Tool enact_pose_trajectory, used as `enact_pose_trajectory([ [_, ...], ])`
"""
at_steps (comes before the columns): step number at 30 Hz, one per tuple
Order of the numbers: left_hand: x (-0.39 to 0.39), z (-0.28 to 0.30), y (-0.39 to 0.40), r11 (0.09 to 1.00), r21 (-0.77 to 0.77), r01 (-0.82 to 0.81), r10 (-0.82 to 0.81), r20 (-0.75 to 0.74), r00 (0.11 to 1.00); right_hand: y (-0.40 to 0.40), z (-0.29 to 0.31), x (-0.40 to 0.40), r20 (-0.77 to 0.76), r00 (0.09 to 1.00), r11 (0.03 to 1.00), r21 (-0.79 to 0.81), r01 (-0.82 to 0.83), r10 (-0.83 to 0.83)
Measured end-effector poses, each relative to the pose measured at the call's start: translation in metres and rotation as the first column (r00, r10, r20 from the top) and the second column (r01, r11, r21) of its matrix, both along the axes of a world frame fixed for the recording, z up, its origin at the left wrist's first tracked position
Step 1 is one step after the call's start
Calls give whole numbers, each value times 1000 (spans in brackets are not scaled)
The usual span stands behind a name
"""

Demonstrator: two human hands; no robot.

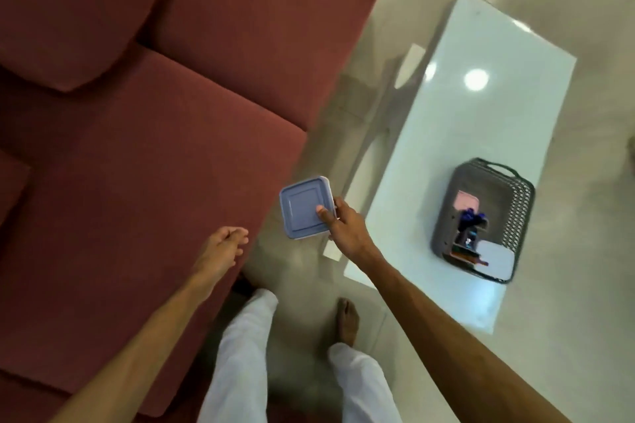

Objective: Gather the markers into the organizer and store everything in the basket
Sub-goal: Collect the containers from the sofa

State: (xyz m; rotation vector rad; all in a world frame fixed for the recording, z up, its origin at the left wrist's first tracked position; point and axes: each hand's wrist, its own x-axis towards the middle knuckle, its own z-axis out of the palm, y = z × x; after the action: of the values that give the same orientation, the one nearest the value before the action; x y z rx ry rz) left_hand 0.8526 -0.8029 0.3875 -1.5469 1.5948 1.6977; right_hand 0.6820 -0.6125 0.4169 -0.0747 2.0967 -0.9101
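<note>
Right forearm is closest to the lens, running up to the right hand (pixel 347 228), which grips a square blue lidded container (pixel 304 207) by its edge, thumb on top, over the floor between couch (pixel 165 134) and table. Left hand (pixel 220 252) hangs empty, fingers loosely curled. The dark basket (pixel 515 203) sits on the white table (pixel 446 106), stuff already inside; can't make out the markers.

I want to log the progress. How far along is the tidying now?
Mostly done: the basket on the table already holds several items. In hand: the right hand carries a blue-lidded container. Left: placing it in the basket. The left hand is empty.
</note>
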Motion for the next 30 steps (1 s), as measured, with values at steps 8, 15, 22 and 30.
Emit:
enact_pose_trajectory([
  [8, -82, -15, 155, 969, -5, 247, -247, -21, 969, 178, 0, -15, 19, 950, 945, -104, 311, -310],
  [15, -127, -17, 271, 959, -61, 278, -280, -41, 959, 334, 14, -62, -56, 942, 932, -176, 317, -331],
  [22, -150, -19, 371, 975, 65, 213, -211, -33, 977, 448, 29, -116, -255, 940, 972, -118, 201, -226],
  [30, -160, -24, 427, 971, 168, 170, -163, -59, 985, 499, 20, -178, -524, 849, 994, 47, 100, -60],
])
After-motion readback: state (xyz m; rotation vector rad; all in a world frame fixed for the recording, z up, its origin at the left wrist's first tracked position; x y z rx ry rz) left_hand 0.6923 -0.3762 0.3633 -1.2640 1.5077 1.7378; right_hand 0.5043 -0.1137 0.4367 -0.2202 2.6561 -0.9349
